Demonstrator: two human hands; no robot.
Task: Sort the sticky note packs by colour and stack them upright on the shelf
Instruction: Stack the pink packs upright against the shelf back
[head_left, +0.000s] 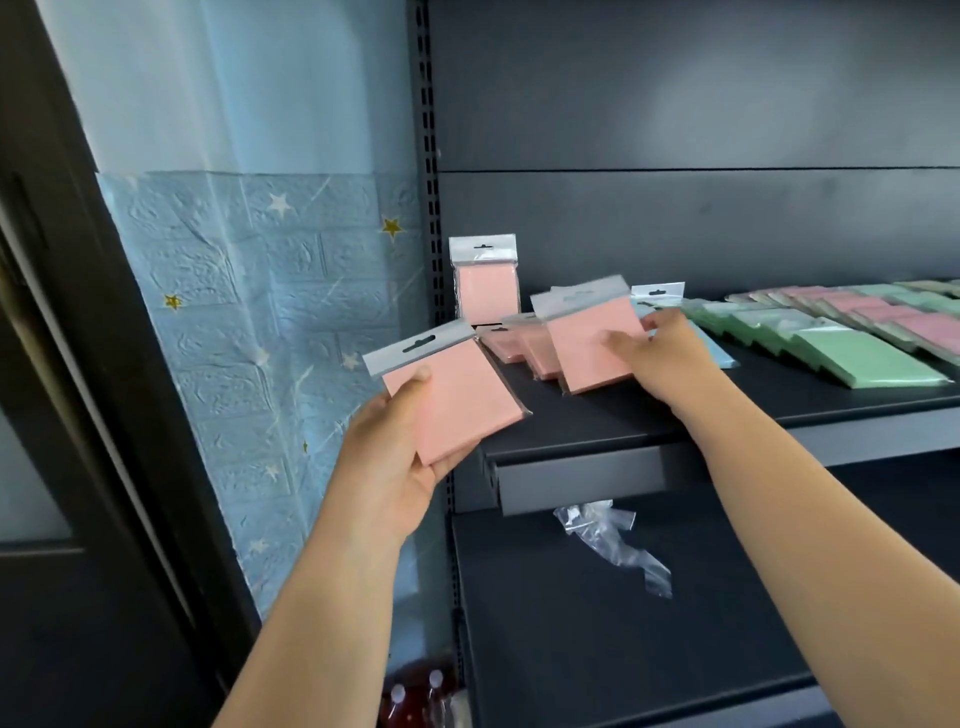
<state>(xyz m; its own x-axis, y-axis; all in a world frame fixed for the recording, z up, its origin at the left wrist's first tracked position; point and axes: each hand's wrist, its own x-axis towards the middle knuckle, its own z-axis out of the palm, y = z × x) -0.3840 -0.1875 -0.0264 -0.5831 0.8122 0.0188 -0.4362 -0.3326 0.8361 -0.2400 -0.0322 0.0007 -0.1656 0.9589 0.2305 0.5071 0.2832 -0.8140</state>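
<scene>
The left hand (395, 457) holds one pink pack (452, 400) in the air, just left of the shelf (649, 410); the thumb lies on the front face and the other fingers are curled behind it, so the pack is gripped firmly. The pack is tilted, with its clear hang tab pointing up and to the left. The right hand (660, 358) grips a second pink pack (592, 343) by its right edge, thumb in front and fingers behind, and this pack stands almost upright with its lower edge on or just above the shelf; I cannot tell which. Behind it, more pink packs (514, 343) lie leaning on each other. One upright pink pack (485, 283) stands against the back panel in the left corner. A blue pack (717, 353) shows partly behind the right hand. To the right, green packs (852, 358) and further pink ones lie flat in overlapping rows. On the lower shelf (571, 623) lies a crumpled clear plastic bag (613, 540).
</scene>
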